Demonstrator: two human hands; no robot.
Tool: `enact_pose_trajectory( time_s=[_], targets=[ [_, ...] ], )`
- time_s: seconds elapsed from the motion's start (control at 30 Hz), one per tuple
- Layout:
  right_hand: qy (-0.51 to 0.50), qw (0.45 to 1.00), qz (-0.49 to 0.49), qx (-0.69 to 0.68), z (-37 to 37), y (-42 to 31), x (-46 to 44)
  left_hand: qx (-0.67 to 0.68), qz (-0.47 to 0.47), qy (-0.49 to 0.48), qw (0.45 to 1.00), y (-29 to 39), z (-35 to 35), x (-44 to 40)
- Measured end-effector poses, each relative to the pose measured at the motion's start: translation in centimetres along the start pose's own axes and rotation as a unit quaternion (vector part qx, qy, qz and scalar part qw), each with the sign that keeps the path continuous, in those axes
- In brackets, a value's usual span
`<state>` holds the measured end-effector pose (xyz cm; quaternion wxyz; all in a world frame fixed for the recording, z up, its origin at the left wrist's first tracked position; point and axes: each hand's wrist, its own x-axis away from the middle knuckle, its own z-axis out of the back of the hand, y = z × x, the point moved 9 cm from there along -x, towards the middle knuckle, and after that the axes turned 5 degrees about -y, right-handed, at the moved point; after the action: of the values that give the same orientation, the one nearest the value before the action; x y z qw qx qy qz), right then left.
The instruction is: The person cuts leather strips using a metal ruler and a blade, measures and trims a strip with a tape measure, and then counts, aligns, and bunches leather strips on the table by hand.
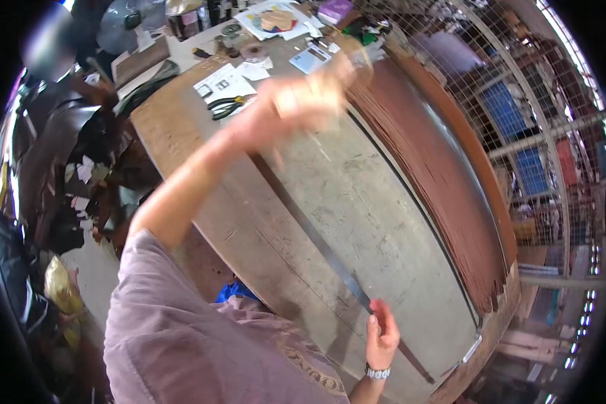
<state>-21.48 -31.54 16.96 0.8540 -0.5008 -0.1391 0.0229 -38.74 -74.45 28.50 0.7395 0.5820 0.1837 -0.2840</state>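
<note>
Strip (pixel 321 244) is laid upper centre to lower right; lower part met by right hand (pixel 382 333), upper end neared by blurred left hand (pixel 294 108); grips unreadable.

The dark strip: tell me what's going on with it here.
A person is working at a table. The right hand has its fingers at the dark strip, which runs along the table; whether they grip it is unclear. The left hand, blurred, is over the far part, near the pliers. A brown stack lies along the right side.
</note>
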Motion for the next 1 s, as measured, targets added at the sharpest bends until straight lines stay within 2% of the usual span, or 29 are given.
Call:
enact_pose_trajectory(
  time_s=[0.03,0.1,0.17,0.2,0.23,0.3,0.37,0.43,0.47,0.5,0.57,0.6,0.67,0.7,0.73,0.8,0.9,1.0],
  targets=[
    [-0.014,1.0,-0.022,0.013,-0.7,1.2,0.0,-0.106,0.328,0.124,0.931,-3.5,5.1,0.3],
    [-0.041,0.997,-0.036,0.051,-1.8,3.6,-0.6,-0.256,0.254,0.149,0.921,-7.6,11.9,-3.6],
    [-0.048,0.993,-0.039,0.097,-2.8,6.7,-0.3,-0.468,0.179,0.169,0.849,-13.2,16.3,-6.3],
    [-0.049,0.993,-0.047,0.1,-3.2,7.9,0.1,-0.445,0.218,0.154,0.855,-17.8,18.0,-6.3],
    [-0.033,0.992,-0.062,0.102,-3.0,8.8,0.3,-0.371,0.28,0.07,0.883,-19.7,16.7,-7.1],
    [0.022,0.991,-0.112,0.064,-2.5,10.3,1.4,-0.378,0.283,-0.054,0.88,-28.6,16.6,-7.0],
    [0.045,0.987,-0.112,0.11,-2.6,12.4,3.1,-0.417,0.295,-0.167,0.843,-36.7,15.6,-5.6],
    [0.093,0.977,-0.148,0.118,-1.8,12.3,4.8,-0.468,0.317,-0.261,0.782,-41.7,13.6,-3.9],
    [0.101,0.975,-0.155,0.122,-2.3,12.1,4.8,-0.494,0.308,-0.275,0.765,-41.9,12.2,-3.5],
    [0.123,0.97,-0.174,0.12,-2.5,12.2,5.1,-0.515,0.271,-0.247,0.775,-41.0,11.0,-3.4],
    [0.144,0.963,-0.192,0.121,-0.5,14.2,9.6,-0.538,0.154,-0.079,0.825,-29.5,3.0,-1.6],
    [0.153,0.958,-0.216,0.114,-0.2,14.8,10.1,-0.513,0.167,-0.14,0.83,-26.5,-2.4,-0.3],
    [0.175,0.954,-0.224,0.099,0.8,15.4,11.2,-0.338,0.211,-0.272,0.876,-23.8,-11.8,5.6],
    [0.186,0.951,-0.228,0.093,1.7,15.9,12.1,-0.305,0.087,-0.335,0.887,-20.7,-17.0,9.8],
    [0.19,0.95,-0.23,0.095,2.5,17.0,12.7,-0.293,0.066,-0.398,0.867,-17.1,-21.4,13.1],
    [0.212,0.948,-0.215,0.102,4.2,18.9,13.5,-0.302,0.02,-0.405,0.863,-9.5,-26.9,15.3],
    [0.241,0.939,-0.21,0.128,7.5,22.6,14.5,-0.285,0.048,-0.327,0.899,-9.4,-28.2,18.0],
    [0.281,0.924,-0.179,0.188,12.9,26.8,14.0,-0.254,0.089,-0.321,0.908,-9.1,-28.6,17.3]
  ],
)
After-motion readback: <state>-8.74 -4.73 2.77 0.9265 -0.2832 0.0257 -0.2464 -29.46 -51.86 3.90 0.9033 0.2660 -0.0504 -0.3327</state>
